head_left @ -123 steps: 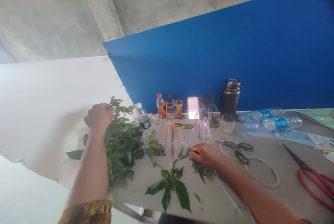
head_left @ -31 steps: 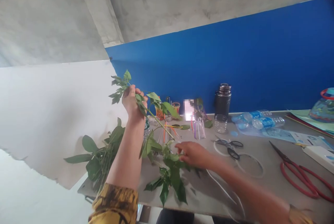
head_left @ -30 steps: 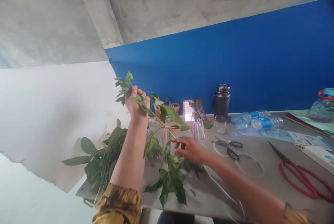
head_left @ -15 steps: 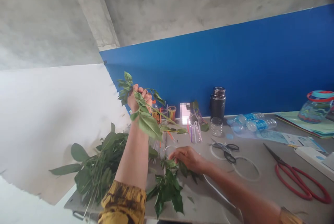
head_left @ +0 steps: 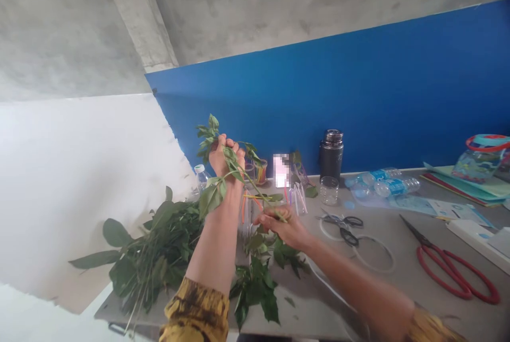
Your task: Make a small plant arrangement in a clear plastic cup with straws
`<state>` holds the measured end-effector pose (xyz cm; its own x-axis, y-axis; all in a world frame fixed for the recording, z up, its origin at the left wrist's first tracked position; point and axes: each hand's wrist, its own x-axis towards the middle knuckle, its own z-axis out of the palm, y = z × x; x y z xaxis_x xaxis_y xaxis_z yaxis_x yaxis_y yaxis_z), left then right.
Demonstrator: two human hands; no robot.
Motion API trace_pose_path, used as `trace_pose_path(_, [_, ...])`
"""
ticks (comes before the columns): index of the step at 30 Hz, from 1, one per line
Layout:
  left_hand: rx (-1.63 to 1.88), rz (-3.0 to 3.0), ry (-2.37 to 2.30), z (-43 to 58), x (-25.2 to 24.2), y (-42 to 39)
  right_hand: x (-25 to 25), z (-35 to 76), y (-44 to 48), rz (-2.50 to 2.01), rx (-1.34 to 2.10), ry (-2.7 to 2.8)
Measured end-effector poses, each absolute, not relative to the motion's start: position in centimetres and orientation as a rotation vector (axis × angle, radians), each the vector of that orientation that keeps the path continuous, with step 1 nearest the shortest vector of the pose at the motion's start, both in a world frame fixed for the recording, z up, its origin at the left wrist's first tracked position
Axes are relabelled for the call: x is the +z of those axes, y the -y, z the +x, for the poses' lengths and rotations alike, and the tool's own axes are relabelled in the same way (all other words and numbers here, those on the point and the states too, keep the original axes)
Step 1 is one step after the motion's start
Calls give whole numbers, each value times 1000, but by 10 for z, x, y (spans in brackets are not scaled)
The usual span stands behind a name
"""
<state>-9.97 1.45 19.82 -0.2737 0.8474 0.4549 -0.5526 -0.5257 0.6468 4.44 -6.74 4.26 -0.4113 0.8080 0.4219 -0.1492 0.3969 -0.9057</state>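
My left hand (head_left: 226, 157) is raised above the grey table (head_left: 370, 289) and closed around a leafy green sprig (head_left: 217, 192), whose thin stem slants down to the right. My right hand (head_left: 281, 225) is lower, just over the table, with its fingers pinched on the lower end of that same stem. Under my right hand lie loose leafy cuttings (head_left: 258, 278). A large bunch of green branches (head_left: 153, 257) lies at the table's left end, beside my left forearm.
Behind my hands stand a water bottle (head_left: 200, 177), cups with coloured straws (head_left: 261, 171) and a dark flask (head_left: 332, 153). A clear cup (head_left: 329, 190), black scissors (head_left: 346, 224) on white rings, lying bottles (head_left: 388, 185), red shears (head_left: 454, 270) and a jar (head_left: 484, 159) sit to the right.
My left hand lifted a sprig out of the bunch and holds it up. My right hand left the cuttings on the table and rose to pinch the sprig's stem.
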Motion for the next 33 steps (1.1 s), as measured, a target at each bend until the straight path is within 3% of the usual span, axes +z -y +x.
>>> trace_pose_path(4, [2064, 969, -372, -116, 228, 5, 29, 62, 70, -641, 1202, 1904])
trace_pose_path(8, [1972, 1270, -709, -133, 235, 32, 27, 79, 63, -772, 970, 2010])
trace_pose_path(11, [1657, 1574, -1140, -141, 208, 41, 26, 85, 58, -879, 975, 1957])
trace_pose_path(18, [927, 2074, -1855, -168, 110, 4, -10, 77, 49, -945, 1382, 1732])
trace_pose_path(23, [704, 2304, -2156, -169, 99, 10, -15, 80, 50, -964, 1487, 1647])
trace_pose_path(26, [823, 2487, -1960, -145, 99, 32, -5, 83, 53, -952, 1510, 1608])
trace_pose_path(30, [643, 2602, -1313, -103, 82, 50, -2, 88, 52, -948, 1452, 1635])
trace_pose_path(33, [567, 2554, -1334, -87, 69, 51, -6, 93, 49, -943, 1409, 1679])
